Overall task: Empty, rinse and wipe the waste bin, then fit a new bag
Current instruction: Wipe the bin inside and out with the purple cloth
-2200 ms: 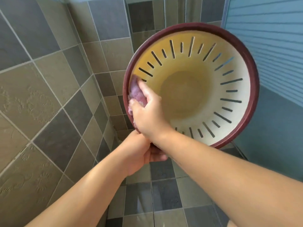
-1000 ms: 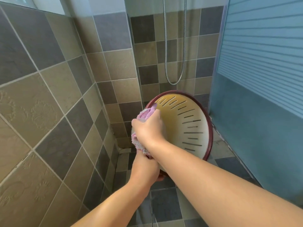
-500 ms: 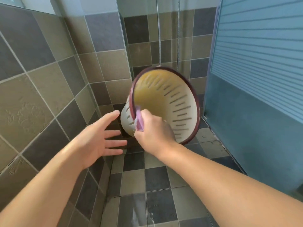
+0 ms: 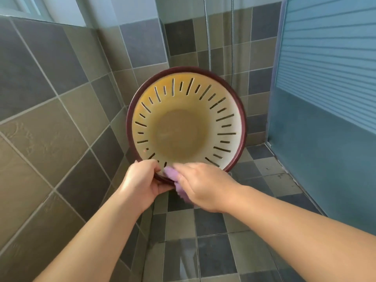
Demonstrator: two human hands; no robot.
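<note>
Wiping looks to be the step in hand: the waste bin (image 4: 186, 123) is held up off the shower floor (image 4: 203, 231) with its open mouth turned toward the camera, so the whole inside shows, pale walls with dark slots under a dark red rim. The left hand (image 4: 142, 181) grips that rim at its lowest point, thumb over the inner edge and fingers curled beneath. Just beside it, the right hand (image 4: 203, 184) holds a bunched purple cloth (image 4: 175, 179) against the same stretch of rim; its fingers are blurred, so exactly how they close on the cloth is hard to tell. No rubbish lies inside, so I judge the emptying done. Whether the rinse is finished cannot be read for sure, though a wet sheen on the floor tiles hints at it. A brownish cast covers the bottom of the bin; whether that is stain or shadow I cannot tell, and it may want more wiping. Fitting a new bag is still ahead, and no bag is in view. A shower hose (image 4: 207, 37) hangs on the tiled wall (image 4: 50, 98) behind.
</note>
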